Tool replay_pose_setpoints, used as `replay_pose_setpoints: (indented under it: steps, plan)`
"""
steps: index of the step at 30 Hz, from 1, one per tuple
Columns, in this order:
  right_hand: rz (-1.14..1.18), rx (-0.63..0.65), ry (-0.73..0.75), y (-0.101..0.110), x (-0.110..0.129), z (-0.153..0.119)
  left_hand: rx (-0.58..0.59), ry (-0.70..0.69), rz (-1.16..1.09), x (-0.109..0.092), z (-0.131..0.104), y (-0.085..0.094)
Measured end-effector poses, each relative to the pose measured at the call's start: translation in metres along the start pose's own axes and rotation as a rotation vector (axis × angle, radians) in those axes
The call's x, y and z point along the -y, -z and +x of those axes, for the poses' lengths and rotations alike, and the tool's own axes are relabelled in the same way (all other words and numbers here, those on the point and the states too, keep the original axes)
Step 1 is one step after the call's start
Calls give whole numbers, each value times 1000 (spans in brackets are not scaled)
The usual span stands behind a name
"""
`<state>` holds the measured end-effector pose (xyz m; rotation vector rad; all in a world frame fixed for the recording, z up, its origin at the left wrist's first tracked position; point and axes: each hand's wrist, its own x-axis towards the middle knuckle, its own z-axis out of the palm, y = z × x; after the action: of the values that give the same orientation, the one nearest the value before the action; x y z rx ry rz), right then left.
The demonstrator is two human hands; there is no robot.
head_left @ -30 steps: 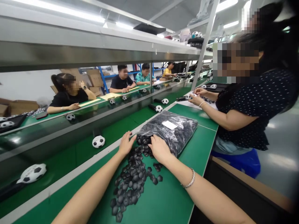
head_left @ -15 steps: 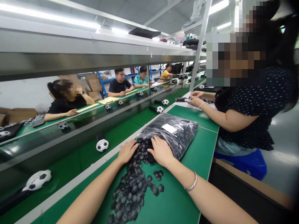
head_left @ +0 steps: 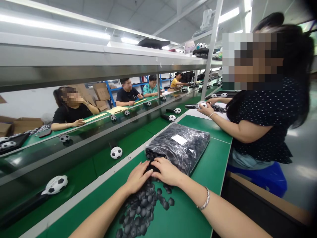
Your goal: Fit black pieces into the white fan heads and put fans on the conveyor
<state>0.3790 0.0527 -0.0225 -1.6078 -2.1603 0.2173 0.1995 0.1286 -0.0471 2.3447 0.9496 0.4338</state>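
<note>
A clear plastic bag (head_left: 192, 148) full of black pieces lies on the green table, its mouth facing me. Loose black pentagon pieces (head_left: 138, 211) trail from that mouth toward my side. My left hand (head_left: 138, 176) rests over the pieces at the left, fingers stretched out. From the right, my right hand (head_left: 168, 171) reaches across just in front of the bag's mouth, its fingers extended and its thumb close to the left hand. Together the hands cover part of the pile. Neither hand appears to grip anything, though the pieces under the fingers are partly hidden.
Left of the table runs a green conveyor (head_left: 96, 168) with soccer-ball-headed items, one a near ball with a black handle (head_left: 56, 184). A co-worker (head_left: 257, 112) at the right handles a similar ball (head_left: 203, 105). Several people sit across the line. A metal shelf (head_left: 104, 56) hangs above.
My hands have come closer together, the right moving left and both sliding slightly down over the pile at the bag's mouth. Balls on the near conveyor have shifted rightward and away.
</note>
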Motion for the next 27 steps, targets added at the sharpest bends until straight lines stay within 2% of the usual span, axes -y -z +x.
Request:
replay_pose_setpoints:
  steps: [9,14,18,20,23,27]
  plan:
    - [172,86,226,-1,15,-3,-61,-58,-116,-15,-38,9]
    - [252,150,346,2,21,-5,-75,-28,-183,-16,-52,14]
    - [311,106,378,2,18,-3,-77,-8,-184,-13,-63,17]
    - [313,70,364,4,16,-2,-30,-14,-151,-15,-74,21]
    - [290,67,357,9,13,-3,102,-29,-45,-22,-102,27]
    - [173,200,383,14,19,-11,246,-79,171,-35,-142,24]
